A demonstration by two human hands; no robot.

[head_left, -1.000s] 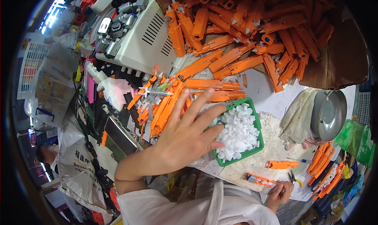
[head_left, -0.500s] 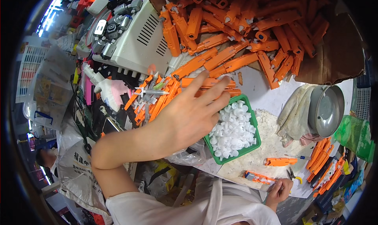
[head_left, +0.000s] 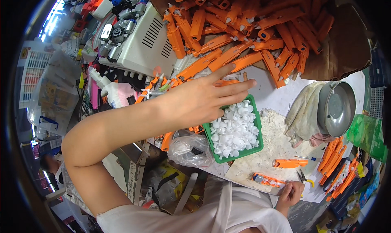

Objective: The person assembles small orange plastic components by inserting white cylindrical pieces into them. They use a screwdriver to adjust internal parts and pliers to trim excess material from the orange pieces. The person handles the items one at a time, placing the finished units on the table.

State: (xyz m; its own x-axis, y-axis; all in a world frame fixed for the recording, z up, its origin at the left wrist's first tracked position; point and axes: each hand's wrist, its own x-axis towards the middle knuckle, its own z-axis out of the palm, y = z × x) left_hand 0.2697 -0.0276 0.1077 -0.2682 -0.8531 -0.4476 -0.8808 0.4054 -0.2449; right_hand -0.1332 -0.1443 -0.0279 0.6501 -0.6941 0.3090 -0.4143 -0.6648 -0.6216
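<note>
My left hand reaches over the far left corner of a green tray. Its fingers are stretched and apart, and I see nothing held in them. Small white plastic plugs fill the tray. Under my left hand and forearm lie orange plastic parts, partly hidden. At the lower right, my right hand is closed on the end of an orange plastic half-shell, which has a small motor and white pieces in it. Another orange shell lies just beyond it.
A large cardboard box of orange shells stands at the back. A pale vented machine carries several motors. On the right are a metal bowl, a cloth, a screwdriver and yellow-handled pliers.
My left hand has moved right, from over the orange parts toward the tray's far edge, and its fingers have straightened. My right hand stays on the half-shell.
</note>
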